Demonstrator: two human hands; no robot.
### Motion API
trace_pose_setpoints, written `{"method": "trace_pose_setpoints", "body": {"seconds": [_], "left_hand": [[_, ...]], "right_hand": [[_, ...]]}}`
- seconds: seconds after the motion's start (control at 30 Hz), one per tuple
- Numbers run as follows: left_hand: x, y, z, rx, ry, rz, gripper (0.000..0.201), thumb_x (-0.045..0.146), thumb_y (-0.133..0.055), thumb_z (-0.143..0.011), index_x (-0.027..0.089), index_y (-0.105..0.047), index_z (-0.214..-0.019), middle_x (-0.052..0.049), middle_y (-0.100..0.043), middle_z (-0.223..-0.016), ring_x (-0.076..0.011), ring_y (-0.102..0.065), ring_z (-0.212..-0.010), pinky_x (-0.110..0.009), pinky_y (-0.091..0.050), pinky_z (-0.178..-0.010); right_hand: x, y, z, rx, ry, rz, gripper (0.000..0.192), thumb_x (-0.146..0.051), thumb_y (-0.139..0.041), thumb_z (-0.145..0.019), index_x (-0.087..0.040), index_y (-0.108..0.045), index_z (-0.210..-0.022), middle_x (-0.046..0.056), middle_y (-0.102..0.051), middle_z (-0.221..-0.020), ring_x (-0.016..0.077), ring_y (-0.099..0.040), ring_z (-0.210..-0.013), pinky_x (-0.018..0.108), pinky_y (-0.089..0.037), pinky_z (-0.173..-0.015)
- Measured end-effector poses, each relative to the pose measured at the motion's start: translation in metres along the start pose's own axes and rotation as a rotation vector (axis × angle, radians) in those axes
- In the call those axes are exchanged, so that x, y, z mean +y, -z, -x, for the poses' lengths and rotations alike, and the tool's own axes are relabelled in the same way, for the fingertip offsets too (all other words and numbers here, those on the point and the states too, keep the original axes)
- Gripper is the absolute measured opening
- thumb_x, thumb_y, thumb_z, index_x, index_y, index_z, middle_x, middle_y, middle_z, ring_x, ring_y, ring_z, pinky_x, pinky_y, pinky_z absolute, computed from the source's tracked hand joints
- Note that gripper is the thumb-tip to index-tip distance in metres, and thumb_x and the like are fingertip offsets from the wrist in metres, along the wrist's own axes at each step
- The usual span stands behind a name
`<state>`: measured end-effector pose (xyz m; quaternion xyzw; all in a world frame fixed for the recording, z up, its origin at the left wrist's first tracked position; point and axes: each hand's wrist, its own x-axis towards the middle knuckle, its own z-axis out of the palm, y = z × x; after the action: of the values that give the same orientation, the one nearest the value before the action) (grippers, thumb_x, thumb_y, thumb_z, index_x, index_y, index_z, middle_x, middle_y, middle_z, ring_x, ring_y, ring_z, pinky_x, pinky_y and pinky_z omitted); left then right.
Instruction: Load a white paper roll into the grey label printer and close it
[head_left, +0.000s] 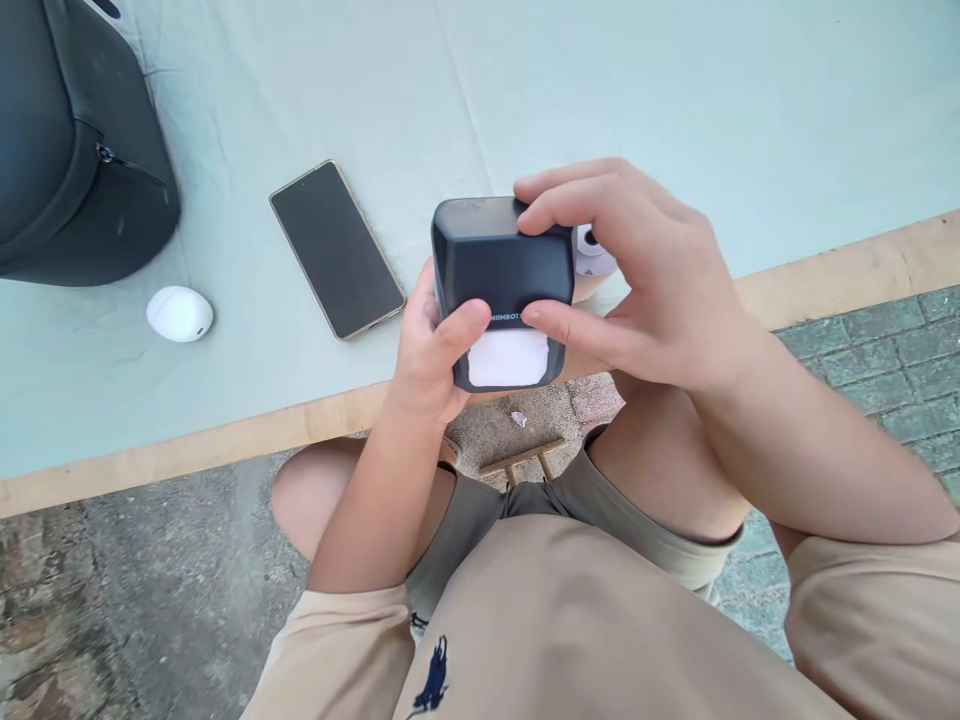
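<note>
A dark NIIMBOT label printer (pixel 506 265) is held up over the table's near edge. My left hand (pixel 439 350) wraps its left side, with the thumb resting on the front. My right hand (pixel 645 270) grips the printer's upper right part between the fingers on top and the thumb near the lettering. Below the lettering lies a white patch (pixel 510 358) that looks like label paper. Partly hidden behind my right hand is a white round object with a dark centre (pixel 592 245), perhaps a label roll.
On the pale cloth-covered table (pixel 300 80) lie a phone (pixel 337 250) with a dark screen and a white earbud case (pixel 180 313). A black zippered bag (pixel 82 150) stands at the left. The wooden table edge (pixel 300 430) runs above my knees.
</note>
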<state>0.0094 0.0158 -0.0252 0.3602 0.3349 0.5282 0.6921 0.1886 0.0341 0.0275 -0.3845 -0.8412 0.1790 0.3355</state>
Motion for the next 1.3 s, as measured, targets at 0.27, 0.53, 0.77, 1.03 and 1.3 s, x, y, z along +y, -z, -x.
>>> {"method": "trace_pose_setpoints", "body": {"seconds": [0.27,0.53,0.77,1.03,1.3], "left_hand": [[-0.008,0.003,0.001,-0.018,-0.08,-0.063,0.053,0.045,-0.076,-0.077,0.025,-0.053,-0.12,-0.007,-0.066,-0.112,-0.0343,-0.059,-0.127,-0.036,-0.061,-0.087],[-0.01,0.004,-0.004,-0.069,-0.085,-0.02,0.046,0.038,-0.076,-0.079,0.023,-0.056,-0.118,-0.005,-0.067,-0.107,-0.0301,-0.059,-0.129,-0.036,-0.058,-0.098],[-0.007,-0.007,-0.006,0.078,-0.062,-0.011,0.039,0.056,-0.046,-0.095,0.024,-0.064,-0.107,-0.006,-0.068,-0.113,-0.0256,-0.058,-0.127,-0.038,-0.054,-0.103],[-0.008,-0.005,-0.005,0.093,-0.048,0.034,0.045,0.051,-0.032,-0.1,0.024,-0.068,-0.105,-0.006,-0.069,-0.116,-0.0249,-0.06,-0.125,-0.04,-0.052,-0.106],[-0.007,-0.004,-0.006,0.09,-0.072,0.032,0.036,0.049,-0.044,-0.098,0.025,-0.069,-0.107,-0.004,-0.07,-0.115,-0.0257,-0.055,-0.132,-0.038,-0.048,-0.112]], "right_hand": [[0.004,0.001,0.006,-0.009,0.037,0.051,0.03,-0.035,-0.064,-0.089,-0.022,-0.055,-0.114,0.009,-0.065,-0.125,0.022,-0.06,-0.123,0.035,-0.053,-0.097],[0.007,-0.001,0.009,-0.013,-0.001,0.073,0.03,-0.04,-0.059,-0.091,-0.026,-0.055,-0.117,0.007,-0.062,-0.132,0.0236,-0.059,-0.125,0.042,-0.052,-0.101],[0.01,-0.004,0.01,0.005,-0.001,0.103,0.035,-0.039,-0.054,-0.093,-0.027,-0.056,-0.126,0.007,-0.06,-0.135,0.0218,-0.057,-0.127,0.04,-0.05,-0.105],[0.004,-0.006,0.007,-0.025,0.042,0.106,0.037,-0.025,-0.056,-0.088,-0.02,-0.058,-0.125,0.011,-0.059,-0.137,0.02,-0.057,-0.129,0.038,-0.051,-0.107],[-0.001,-0.002,0.008,-0.038,0.039,0.151,0.038,-0.03,-0.057,-0.09,-0.027,-0.057,-0.127,0.005,-0.059,-0.139,0.0198,-0.056,-0.13,0.037,-0.051,-0.109]]}}
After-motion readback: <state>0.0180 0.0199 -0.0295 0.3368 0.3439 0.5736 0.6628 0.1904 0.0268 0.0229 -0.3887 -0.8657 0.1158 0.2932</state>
